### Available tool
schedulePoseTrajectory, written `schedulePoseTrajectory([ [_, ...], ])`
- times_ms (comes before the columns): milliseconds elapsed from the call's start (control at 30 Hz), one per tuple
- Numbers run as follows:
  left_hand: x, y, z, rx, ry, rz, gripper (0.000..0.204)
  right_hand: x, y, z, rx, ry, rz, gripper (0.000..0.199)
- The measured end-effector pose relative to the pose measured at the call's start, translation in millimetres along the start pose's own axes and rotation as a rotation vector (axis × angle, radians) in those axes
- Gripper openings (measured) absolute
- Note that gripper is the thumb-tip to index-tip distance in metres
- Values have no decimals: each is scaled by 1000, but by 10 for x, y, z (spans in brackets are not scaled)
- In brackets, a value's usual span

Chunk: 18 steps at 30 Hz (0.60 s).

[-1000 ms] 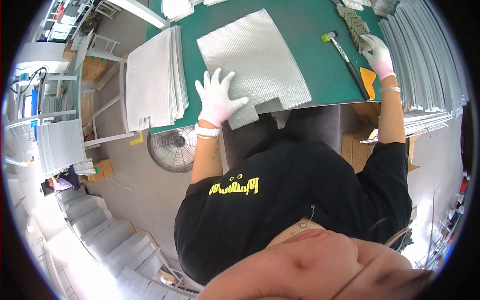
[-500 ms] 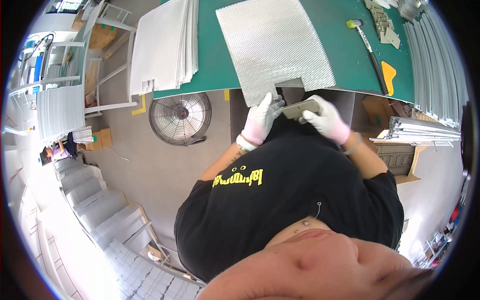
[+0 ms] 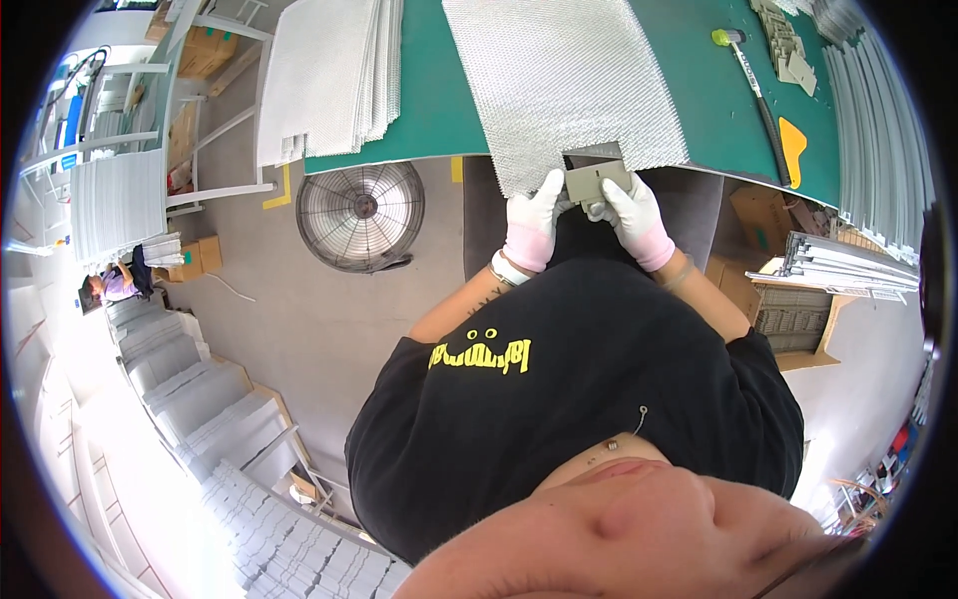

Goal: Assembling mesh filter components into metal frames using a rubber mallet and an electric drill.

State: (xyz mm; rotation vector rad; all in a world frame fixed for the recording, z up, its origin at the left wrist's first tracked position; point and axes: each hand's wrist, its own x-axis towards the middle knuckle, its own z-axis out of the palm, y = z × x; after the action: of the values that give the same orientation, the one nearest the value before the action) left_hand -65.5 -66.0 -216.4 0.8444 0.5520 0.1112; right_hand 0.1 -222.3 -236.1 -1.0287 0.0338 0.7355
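A silvery metal mesh sheet lies on the green table and juts past its front edge, with a rectangular notch cut in its near edge. Against that notch sits a small beige-grey plate with a tiny slot in it. My right hand, in a white glove with a pink cuff, grips the plate, thumb on top. My left hand, gloved alike, is closed on the sheet's near corner left of the notch, its thumb close beside the plate. Its fingertips are partly hidden underneath.
On the table stand a stack of mesh sheets at left, and at right a mallet, a yellow scraper, more beige plates and grey panels. A floor fan stands below. Another person is far left.
My right hand has brought the plate up to the sheet's notch and turned its flat face upward. My left hand and the sheet have shifted slightly right.
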Motion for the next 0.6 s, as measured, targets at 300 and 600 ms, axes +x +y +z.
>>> schedulePoseTrajectory([
  [300,70,-16,-98,218,-123,-196,31,-52,-217,152,-94,376,-79,25],
  [600,-24,0,14,112,-85,-194,40,-53,-169,22,-68,369,-103,19],
])
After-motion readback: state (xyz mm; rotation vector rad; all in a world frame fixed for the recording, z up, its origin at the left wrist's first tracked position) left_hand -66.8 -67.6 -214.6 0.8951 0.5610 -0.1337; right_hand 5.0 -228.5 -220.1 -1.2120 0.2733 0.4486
